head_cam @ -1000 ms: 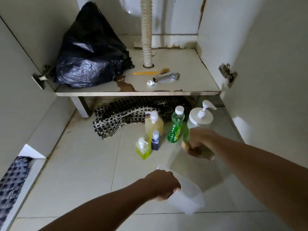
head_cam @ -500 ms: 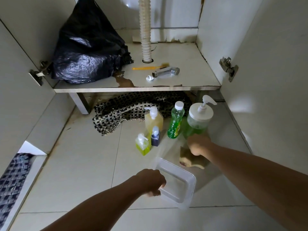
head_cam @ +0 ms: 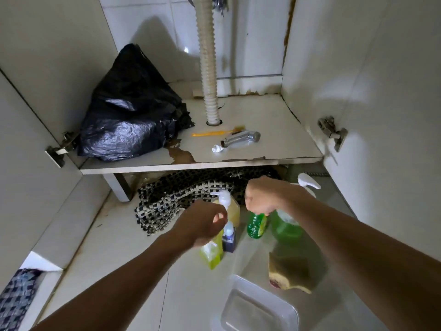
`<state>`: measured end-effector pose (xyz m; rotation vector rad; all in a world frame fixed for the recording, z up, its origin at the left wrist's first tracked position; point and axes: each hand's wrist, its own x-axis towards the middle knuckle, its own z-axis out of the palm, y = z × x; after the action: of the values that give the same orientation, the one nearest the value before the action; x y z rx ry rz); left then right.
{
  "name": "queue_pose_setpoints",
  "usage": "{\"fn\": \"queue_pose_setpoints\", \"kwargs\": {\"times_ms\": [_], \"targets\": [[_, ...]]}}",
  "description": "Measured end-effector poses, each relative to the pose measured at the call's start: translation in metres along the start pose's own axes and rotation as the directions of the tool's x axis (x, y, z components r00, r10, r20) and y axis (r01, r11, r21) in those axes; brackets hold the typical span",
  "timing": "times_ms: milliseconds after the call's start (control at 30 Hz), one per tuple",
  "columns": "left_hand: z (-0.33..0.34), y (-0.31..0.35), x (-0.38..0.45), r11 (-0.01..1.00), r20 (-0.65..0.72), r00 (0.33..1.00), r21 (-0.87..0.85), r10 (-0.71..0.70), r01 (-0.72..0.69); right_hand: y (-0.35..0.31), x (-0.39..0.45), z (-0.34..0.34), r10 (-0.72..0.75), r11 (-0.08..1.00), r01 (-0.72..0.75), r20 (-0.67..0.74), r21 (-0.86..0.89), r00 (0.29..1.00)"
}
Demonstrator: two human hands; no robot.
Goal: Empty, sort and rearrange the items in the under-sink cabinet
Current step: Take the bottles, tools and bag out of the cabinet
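On the floor tiles in front of the cabinet shelf (head_cam: 274, 161) stand several bottles. My right hand (head_cam: 260, 197) is closed around the top of the green dish-soap bottle (head_cam: 256, 226). My left hand (head_cam: 202, 225) hovers with curled fingers over the small yellow-green pump bottle (head_cam: 211, 255), its fingertips next to the white pump of the amber bottle (head_cam: 232, 209); whether it grips anything is hidden. A small blue bottle (head_cam: 229, 238) stands between them. A large green pump jar (head_cam: 286, 226) sits behind my right wrist.
A clear plastic container (head_cam: 257, 309) and a yellow sponge (head_cam: 288, 273) lie on the floor near me. On the shelf are a black bag (head_cam: 128, 115), a drain hose (head_cam: 208, 68), a yellow toothbrush (head_cam: 212, 133) and a metal sprayer head (head_cam: 241, 138). A woven mat (head_cam: 181, 199) lies underneath.
My left hand let go of the clear container and my right hand left the sponge; both now lie on the floor. Both hands moved forward to the bottles. The view tilted up.
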<state>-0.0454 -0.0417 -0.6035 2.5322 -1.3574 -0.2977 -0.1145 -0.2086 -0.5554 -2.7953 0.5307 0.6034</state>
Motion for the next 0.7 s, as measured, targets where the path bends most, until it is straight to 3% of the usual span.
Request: {"fn": "queue_pose_setpoints", "kwargs": {"times_ms": [167, 300, 467, 600, 700], "targets": [[-0.023, -0.029, 0.04, 0.978, -0.27, 0.941, -0.082, -0.206, 0.191, 0.027, 0.034, -0.033, 0.068, 0.977, 0.01, -0.359, 0.211, 0.931], [-0.035, -0.047, 0.084, 0.963, -0.344, 0.9, -0.063, -0.268, 0.263, 0.036, 0.081, -0.061, 0.101, 0.993, -0.056, -0.511, 0.104, 0.854], [-0.056, -0.057, 0.15, 0.969, -0.331, 0.913, -0.03, -0.24, 0.244, 0.038, 0.142, -0.096, -0.042, 0.998, 0.007, -0.53, -0.068, 0.847], [-0.063, -0.057, 0.195, 0.969, -0.155, 0.966, 0.106, -0.207, 0.225, 0.038, 0.177, -0.1, -0.076, 0.984, -0.005, -0.447, -0.177, 0.891], [-0.059, -0.057, 0.21, 0.962, -0.111, 0.978, 0.188, -0.177, 0.196, 0.041, 0.188, -0.102, -0.105, 0.959, -0.024, -0.435, -0.282, 0.894]]}}
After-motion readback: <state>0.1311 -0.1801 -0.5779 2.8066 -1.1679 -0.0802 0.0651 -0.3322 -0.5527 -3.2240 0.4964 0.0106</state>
